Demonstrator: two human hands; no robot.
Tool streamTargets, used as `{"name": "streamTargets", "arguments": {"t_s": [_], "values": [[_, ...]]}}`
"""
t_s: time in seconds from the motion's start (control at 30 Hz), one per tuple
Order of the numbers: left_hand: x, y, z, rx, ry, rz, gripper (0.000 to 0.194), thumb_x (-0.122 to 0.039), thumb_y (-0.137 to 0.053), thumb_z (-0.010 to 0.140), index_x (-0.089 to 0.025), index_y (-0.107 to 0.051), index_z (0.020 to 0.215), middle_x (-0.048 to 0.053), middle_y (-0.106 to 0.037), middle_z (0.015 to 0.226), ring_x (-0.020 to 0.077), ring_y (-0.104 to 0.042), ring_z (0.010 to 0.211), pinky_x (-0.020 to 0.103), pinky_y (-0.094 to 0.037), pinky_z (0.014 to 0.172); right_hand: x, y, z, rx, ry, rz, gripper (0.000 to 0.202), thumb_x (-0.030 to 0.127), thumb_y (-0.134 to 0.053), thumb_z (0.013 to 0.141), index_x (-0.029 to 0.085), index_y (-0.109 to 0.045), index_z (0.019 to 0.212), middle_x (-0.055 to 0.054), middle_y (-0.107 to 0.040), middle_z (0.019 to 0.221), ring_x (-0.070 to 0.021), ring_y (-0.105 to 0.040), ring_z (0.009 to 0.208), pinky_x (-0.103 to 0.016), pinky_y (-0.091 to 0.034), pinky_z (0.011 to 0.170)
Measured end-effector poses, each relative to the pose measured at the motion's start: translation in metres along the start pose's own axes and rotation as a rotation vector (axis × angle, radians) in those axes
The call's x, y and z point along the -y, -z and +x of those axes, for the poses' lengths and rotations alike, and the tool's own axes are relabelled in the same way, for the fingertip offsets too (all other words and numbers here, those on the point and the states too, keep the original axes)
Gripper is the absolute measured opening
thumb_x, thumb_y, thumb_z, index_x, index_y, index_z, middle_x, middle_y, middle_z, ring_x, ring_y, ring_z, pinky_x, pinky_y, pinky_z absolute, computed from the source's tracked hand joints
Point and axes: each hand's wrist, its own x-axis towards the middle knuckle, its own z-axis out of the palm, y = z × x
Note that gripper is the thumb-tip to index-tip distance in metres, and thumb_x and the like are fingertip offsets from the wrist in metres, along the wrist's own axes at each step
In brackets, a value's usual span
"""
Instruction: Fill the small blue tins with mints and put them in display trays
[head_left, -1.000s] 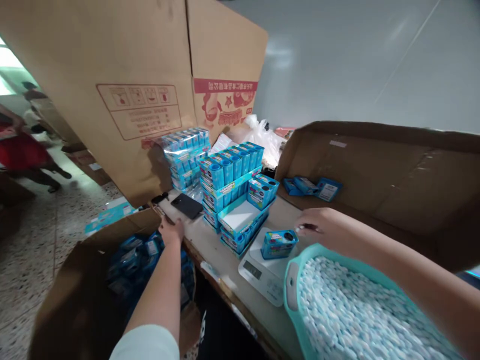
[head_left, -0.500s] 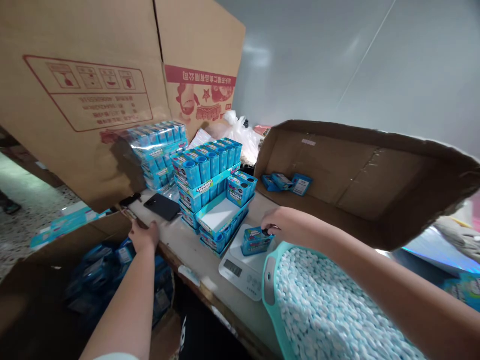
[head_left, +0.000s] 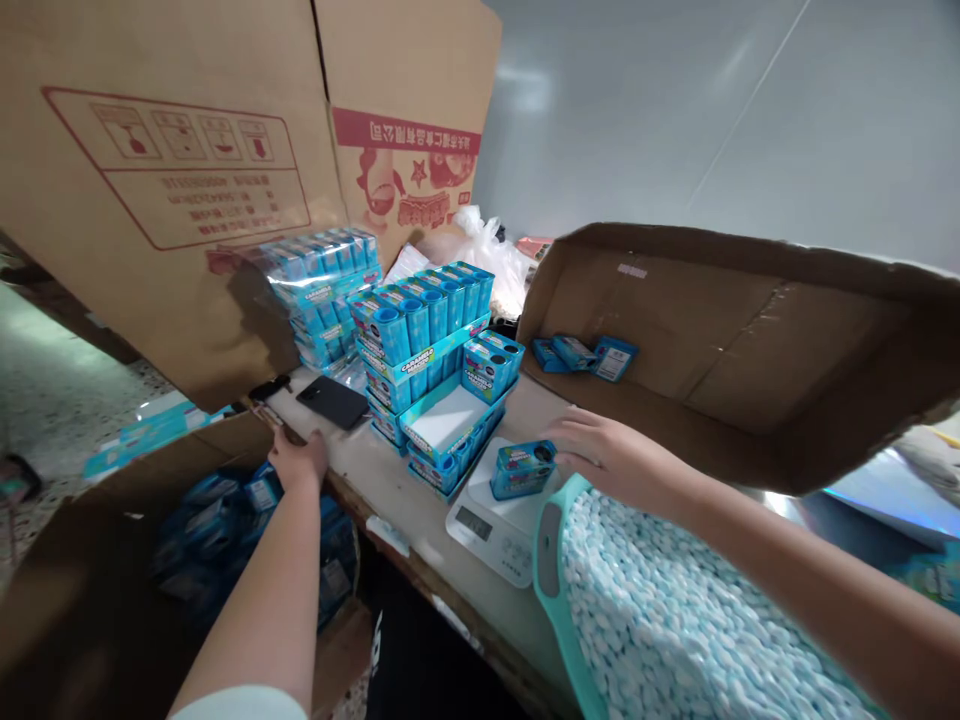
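Blue box (head_left: 523, 470) on white scale (head_left: 495, 525); right hand (head_left: 589, 445) just beside it, can't tell if grip pinches. Left hand (head_left: 298, 460) at surface (head_left: 442, 530) edge, grip loosely spread.

left hand (head_left: 298, 460) lowered, right hand (head_left: 592, 447) outstretched

**Low lane along my desk's (head_left: 375, 465) near edge**

I can slide a hand between that edge and the blue tray stack (head_left: 420, 370), though the strip narrows beside the scale (head_left: 480, 550). The phone (head_left: 332, 402) crowds its left end; the tub (head_left: 559, 600) blocks low travel rightward. Tall cardboard (head_left: 225, 200) walls off the left rear. From above, I can enter the half-filled tray (head_left: 446, 415).
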Motion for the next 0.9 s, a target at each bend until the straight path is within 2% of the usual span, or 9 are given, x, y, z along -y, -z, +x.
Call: {"name": "streamTargets", "arguments": {"t_s": [0.07,0.17,0.23,0.3,0.43,0.53,0.73,0.9], "values": [[0.001,-0.001,0.001,-0.005,-0.002,-0.002,0.084,-0.046,-0.064,0.084,-0.014,-0.031,0.156,0.024,-0.042,0.149,0.0342,-0.043,0.141,0.044,-0.035,0.118,0.006,0.001,-0.023,-0.001,-0.145,-0.081,0.027,0.027,-0.044,0.1,0.023,-0.07,0.104,-0.008,-0.068,0.103,-0.0221,-0.066,0.09,-0.034,-0.052,0.078],[0.002,-0.003,0.003,-0.008,0.008,-0.009,0.085,-0.046,-0.066,0.083,-0.014,-0.033,0.155,0.025,-0.042,0.149,0.0354,-0.046,0.139,0.046,-0.035,0.118,0.015,-0.008,-0.062,0.128,-0.366,-0.09,0.026,0.038,-0.05,0.098,0.025,-0.072,0.104,-0.009,-0.072,0.103,-0.0256,-0.069,0.086,-0.036,-0.054,0.071],[0.004,-0.005,0.005,-0.013,0.019,-0.017,0.086,-0.046,-0.067,0.082,-0.015,-0.033,0.155,0.025,-0.041,0.149,0.0367,-0.049,0.136,0.047,-0.036,0.117,0.018,-0.019,-0.083,0.252,-0.402,-0.001,0.029,0.044,-0.064,0.089,0.03,-0.071,0.113,-0.009,-0.072,0.115,-0.03,-0.07,0.095,-0.039,-0.056,0.075],[0.006,-0.007,0.005,-0.019,0.017,-0.025,0.086,-0.046,-0.068,0.082,-0.015,-0.034,0.155,0.024,-0.041,0.149,0.0365,-0.05,0.135,0.047,-0.036,0.117,0.019,-0.029,-0.095,0.33,-0.43,0.072,0.036,0.043,-0.071,0.083,0.032,-0.069,0.117,-0.007,-0.07,0.12,-0.0294,-0.069,0.097,-0.039,-0.056,0.077],[0.006,-0.007,0.004,-0.02,0.001,-0.031,0.088,-0.045,-0.069,0.082,-0.015,-0.032,0.156,0.022,-0.04,0.15,0.0331,-0.05,0.136,0.043,-0.034,0.118,0.022,-0.031,-0.094,0.445,-0.482,0.14,0.012,0.031,-0.062,0.089,0.027,-0.069,0.097,-0.003,-0.07,0.097,-0.0198,-0.066,0.08,-0.031,-0.05,0.069],[0.006,-0.007,0.003,-0.013,-0.01,-0.027,0.089,-0.046,-0.068,0.083,-0.014,-0.03,0.156,0.021,-0.04,0.149,0.0321,-0.049,0.136,0.043,-0.033,0.119,0.023,-0.024,-0.087,0.469,-0.487,0.155,0.009,0.025,-0.059,0.088,0.023,-0.068,0.087,-0.002,-0.069,0.087,-0.0171,-0.063,0.077,-0.028,-0.046,0.068],[0.006,-0.008,0.004,-0.011,-0.007,-0.012,0.089,-0.047,-0.069,0.083,-0.012,-0.03,0.155,0.021,-0.039,0.149,0.0332,-0.048,0.137,0.044,-0.033,0.119,0.021,-0.025,-0.089,0.446,-0.472,0.1,0.014,0.016,-0.055,0.084,0.022,-0.067,0.08,-0.001,-0.067,0.081,-0.0155,-0.06,0.072,-0.027,-0.042,0.066],[0.001,-0.004,0.001,0.01,0.015,-0.003,0.085,-0.045,-0.068,0.085,-0.015,-0.03,0.155,0.022,-0.038,0.149,0.0339,-0.046,0.138,0.048,-0.032,0.119,0.015,-0.011,-0.079,0.335,-0.437,0.071,0.018,0.022,-0.051,0.091,0.021,-0.068,0.085,-0.004,-0.069,0.086,-0.016,-0.061,0.072,-0.028,-0.047,0.068]]}}
